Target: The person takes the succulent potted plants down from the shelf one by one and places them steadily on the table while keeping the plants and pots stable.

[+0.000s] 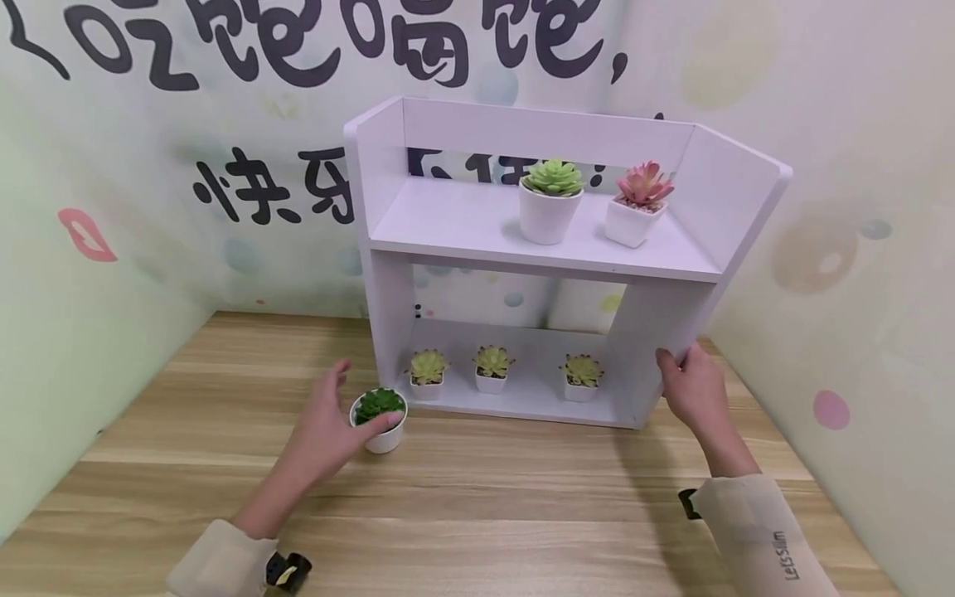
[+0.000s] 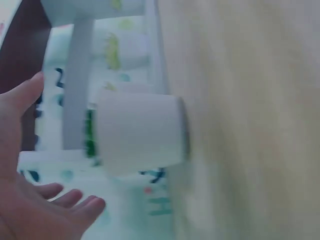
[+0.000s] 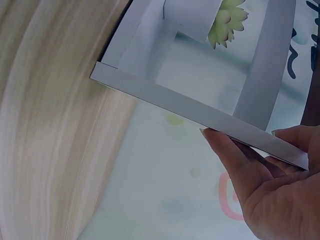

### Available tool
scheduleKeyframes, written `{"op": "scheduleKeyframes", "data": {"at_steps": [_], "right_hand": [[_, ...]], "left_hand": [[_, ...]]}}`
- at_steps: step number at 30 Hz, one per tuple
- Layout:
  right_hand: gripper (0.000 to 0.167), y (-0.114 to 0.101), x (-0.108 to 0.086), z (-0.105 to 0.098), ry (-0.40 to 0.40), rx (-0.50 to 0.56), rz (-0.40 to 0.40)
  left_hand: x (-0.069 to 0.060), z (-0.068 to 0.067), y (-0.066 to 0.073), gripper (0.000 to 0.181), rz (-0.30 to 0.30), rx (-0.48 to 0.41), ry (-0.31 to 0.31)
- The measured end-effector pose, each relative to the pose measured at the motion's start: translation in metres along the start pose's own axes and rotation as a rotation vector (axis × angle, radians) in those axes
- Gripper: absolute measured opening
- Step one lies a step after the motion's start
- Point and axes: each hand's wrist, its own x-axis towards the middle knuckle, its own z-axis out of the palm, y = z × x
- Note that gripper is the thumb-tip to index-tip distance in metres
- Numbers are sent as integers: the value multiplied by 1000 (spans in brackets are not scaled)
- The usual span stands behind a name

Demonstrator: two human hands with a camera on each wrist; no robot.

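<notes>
A two-tier white shelf (image 1: 522, 264) stands on the table. My right hand (image 1: 692, 385) grips the edge of its right side panel (image 3: 200, 112), thumb on one face and fingers on the other. By the shelf's lower left corner stands a round white pot (image 2: 140, 131) with a dark green succulent (image 1: 379, 404). My left hand (image 1: 328, 427) is spread around that pot, thumb apart from the fingers. A gap shows between this hand and the pot in the left wrist view, which is blurred.
On the upper tier sit a green succulent (image 1: 550, 203) and a pink one (image 1: 640, 207) in white pots. Three small pale-green succulents (image 1: 492, 369) line the lower tier. Patterned walls (image 1: 843, 249) enclose the wooden table (image 1: 477, 506) behind and at both sides.
</notes>
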Motion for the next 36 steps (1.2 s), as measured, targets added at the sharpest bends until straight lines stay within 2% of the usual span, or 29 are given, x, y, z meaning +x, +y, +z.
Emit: {"op": "scheduleKeyframes", "data": {"at_steps": [3,6,9,12,15,18,20,24,26,30,36], "right_hand": [[49,0,0,0,5,-3,-2],[48,0,0,-1,12,-11,-6],[48,-1,0,0,12,-17,-13],[48,-1,1,0,11,-18,-16],[48,-1,1,0,13,-15,-14],[48,-1,0,0,14,-13,-13],[48,-1,0,0,13,-13,-12],[47,0,0,-1,12,-14,-11],[47,1,1,-1,12,-14,-13],[44,2,2,0,27,-16,-20],[45,2,2,0,22,-12,-6]], "left_hand": [[-1,-6,17,93,79,-38,91],[-1,-9,35,76,184,-89,186],[0,-12,53,63,268,-135,246],[4,-14,73,58,313,-175,241],[9,-14,94,55,341,-223,198],[14,-10,113,55,398,-242,166],[18,-5,124,56,463,-226,158],[28,2,145,58,610,-130,181],[33,3,156,58,658,-87,194],[44,2,180,59,676,-31,201],[63,4,209,65,587,-42,178]]}}
